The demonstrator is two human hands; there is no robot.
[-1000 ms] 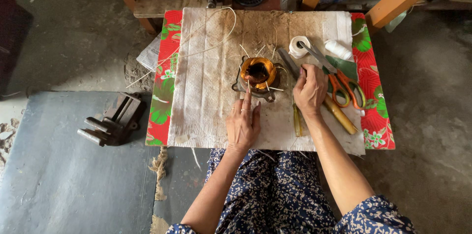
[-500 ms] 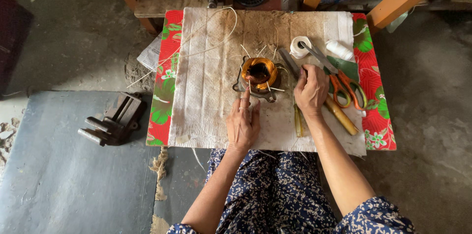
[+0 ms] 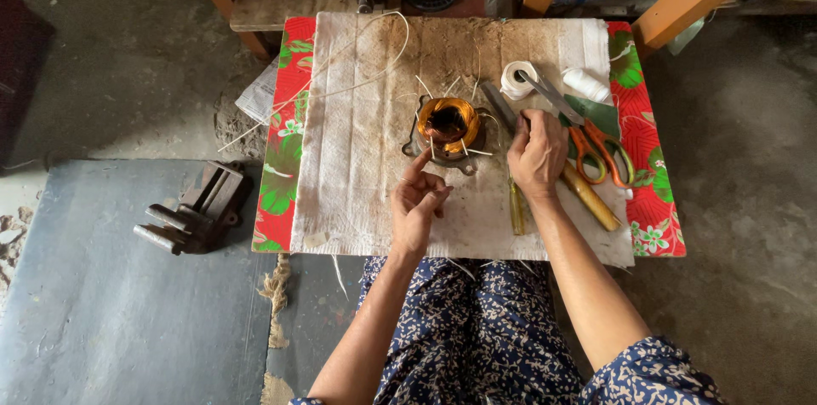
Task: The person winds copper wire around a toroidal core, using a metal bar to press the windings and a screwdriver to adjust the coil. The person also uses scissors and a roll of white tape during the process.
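Head view, looking down from where the person sits, takes in a small vise [image 3: 194,218] on the grey floor mat at far left; next comes the low surface [image 3: 281,158], covered by a red flowered cloth with a stained white cloth [image 3: 357,167] laid over it; a loose strand of pale cord [image 3: 357,73] loops across the upper left of that cloth. Near the middle sits the copper wire coil [image 3: 448,122] in its metal frame, already wound, with pale strips poking out around it, so I judge the winding done and the tying or insulating only partly so. The left hand [image 3: 417,201] hovers just below the coil, fingers curled loosely, forefinger stretched toward it; whether it pinches a thin strand I cannot tell. The right hand [image 3: 538,154] lies just right of the coil, fingers bent over a slim tool; the grip itself is hidden. Further right lie tape rolls [image 3: 519,79] and orange-handled scissors [image 3: 596,150].
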